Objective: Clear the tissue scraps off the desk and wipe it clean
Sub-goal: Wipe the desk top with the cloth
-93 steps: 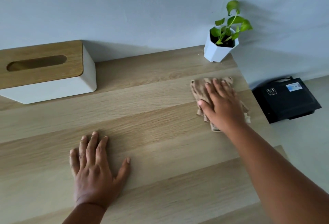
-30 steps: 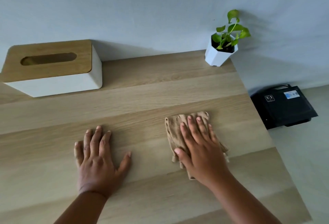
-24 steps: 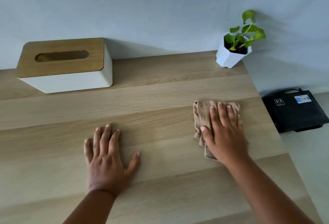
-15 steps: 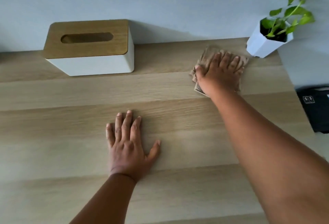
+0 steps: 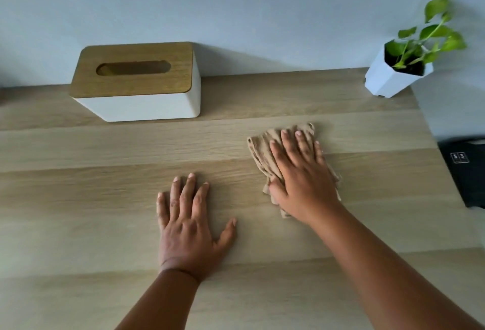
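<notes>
A folded tan cloth (image 5: 262,153) lies on the light wooden desk (image 5: 105,198), right of centre. My right hand (image 5: 301,177) presses flat on the cloth with straight fingers and covers most of it. My left hand (image 5: 189,222) rests flat on the bare desk beside it, fingers spread and holding nothing. No tissue scraps show on the desk.
A white tissue box with a wooden lid (image 5: 136,83) stands at the back left against the wall. A small plant in a white pot (image 5: 393,77) sits at the back right corner. A black device (image 5: 467,169) lies on the floor beyond the desk's right edge.
My right hand has slid the cloth back from the far edge near the plant pot toward me, to the desk's middle right. My left hand has stayed planted on the desk.
</notes>
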Demonstrator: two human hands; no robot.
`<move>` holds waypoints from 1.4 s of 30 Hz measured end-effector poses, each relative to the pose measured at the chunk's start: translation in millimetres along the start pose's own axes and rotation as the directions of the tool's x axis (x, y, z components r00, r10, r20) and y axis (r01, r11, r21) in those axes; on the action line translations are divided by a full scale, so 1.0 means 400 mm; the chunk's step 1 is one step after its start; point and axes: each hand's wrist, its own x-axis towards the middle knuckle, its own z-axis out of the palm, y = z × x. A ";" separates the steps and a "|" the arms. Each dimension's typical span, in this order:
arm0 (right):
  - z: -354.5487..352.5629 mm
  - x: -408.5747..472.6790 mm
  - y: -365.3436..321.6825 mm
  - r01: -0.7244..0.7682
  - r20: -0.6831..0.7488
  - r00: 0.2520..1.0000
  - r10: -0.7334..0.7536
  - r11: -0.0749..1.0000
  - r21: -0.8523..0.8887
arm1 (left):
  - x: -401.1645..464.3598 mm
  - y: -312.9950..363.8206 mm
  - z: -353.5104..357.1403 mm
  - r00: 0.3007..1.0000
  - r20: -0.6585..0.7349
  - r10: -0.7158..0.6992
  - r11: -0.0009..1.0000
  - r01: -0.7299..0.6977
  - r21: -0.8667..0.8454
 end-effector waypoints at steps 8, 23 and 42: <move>-0.020 0.048 0.145 -0.260 -0.022 0.965 0.260 0.966 -0.001 | 0.003 0.004 -0.007 0.999 0.031 -0.017 1.000 0.017 -0.004; 0.005 -0.028 -0.063 0.038 0.008 0.999 -0.038 0.999 0.001 | 0.001 0.000 -0.002 1.000 -0.003 0.004 1.000 -0.004 0.005; -0.032 0.176 0.113 -0.418 0.021 0.909 0.417 0.908 0.026 | 0.001 -0.011 0.027 0.998 -0.061 0.020 1.000 -0.021 -0.011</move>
